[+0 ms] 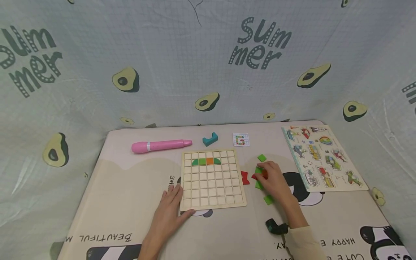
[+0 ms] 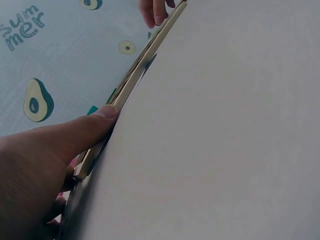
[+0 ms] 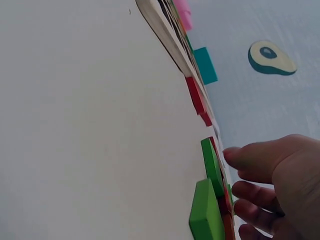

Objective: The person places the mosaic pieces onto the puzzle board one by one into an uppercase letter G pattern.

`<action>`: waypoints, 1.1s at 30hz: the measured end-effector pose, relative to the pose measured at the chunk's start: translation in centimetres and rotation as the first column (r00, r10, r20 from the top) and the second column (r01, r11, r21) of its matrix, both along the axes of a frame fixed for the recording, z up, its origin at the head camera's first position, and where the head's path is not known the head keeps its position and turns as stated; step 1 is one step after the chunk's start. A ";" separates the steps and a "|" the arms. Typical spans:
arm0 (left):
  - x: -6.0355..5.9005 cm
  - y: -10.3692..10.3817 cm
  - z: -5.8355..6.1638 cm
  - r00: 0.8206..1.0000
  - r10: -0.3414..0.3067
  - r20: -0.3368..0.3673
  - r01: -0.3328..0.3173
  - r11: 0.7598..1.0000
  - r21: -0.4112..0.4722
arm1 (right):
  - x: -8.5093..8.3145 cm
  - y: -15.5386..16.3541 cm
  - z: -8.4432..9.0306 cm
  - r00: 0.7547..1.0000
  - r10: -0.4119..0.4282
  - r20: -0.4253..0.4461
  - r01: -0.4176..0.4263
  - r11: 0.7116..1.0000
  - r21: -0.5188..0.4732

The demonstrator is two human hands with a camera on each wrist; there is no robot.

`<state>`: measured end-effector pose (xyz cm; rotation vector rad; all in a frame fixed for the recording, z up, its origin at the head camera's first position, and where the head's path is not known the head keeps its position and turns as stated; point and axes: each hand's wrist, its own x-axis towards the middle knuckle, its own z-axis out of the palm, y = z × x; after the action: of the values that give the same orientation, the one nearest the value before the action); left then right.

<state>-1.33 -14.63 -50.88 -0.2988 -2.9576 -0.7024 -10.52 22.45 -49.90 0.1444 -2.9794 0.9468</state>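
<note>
A wooden grid board lies on the table. Near its top, one row holds a green square and an orange square between two green curved pieces. My left hand rests at the board's lower left corner, its thumb along the near edge, as the left wrist view also shows. Right of the board, my right hand is over a group of green, red and orange tiles, partly hiding them. Its fingers are loosely bent beside a green tile in the right wrist view, with nothing visible between them.
Red tiles lie by the board's right edge. Behind it are a pink pen-shaped object, a teal block and a small pattern card. A picture puzzle board lies right; a black object sits near the right forearm.
</note>
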 end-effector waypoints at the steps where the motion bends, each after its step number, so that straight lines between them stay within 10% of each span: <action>1: 0.0 0.0 0.0 1.000 0.000 -0.003 0.000 1.000 0.000 | 0.0 0.1 0.0 1.000 -0.006 0.005 0.006 1.000 0.004; 33: -0.1 -0.2 0.0 1.000 -0.015 -0.023 0.015 1.000 -0.015 | -0.7 0.4 0.3 0.997 -0.016 0.073 0.017 1.000 -0.005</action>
<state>-1.39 -14.87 -50.91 -0.3279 -2.9428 -0.6740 -11.21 22.84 -49.65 0.0868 -3.0387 0.9803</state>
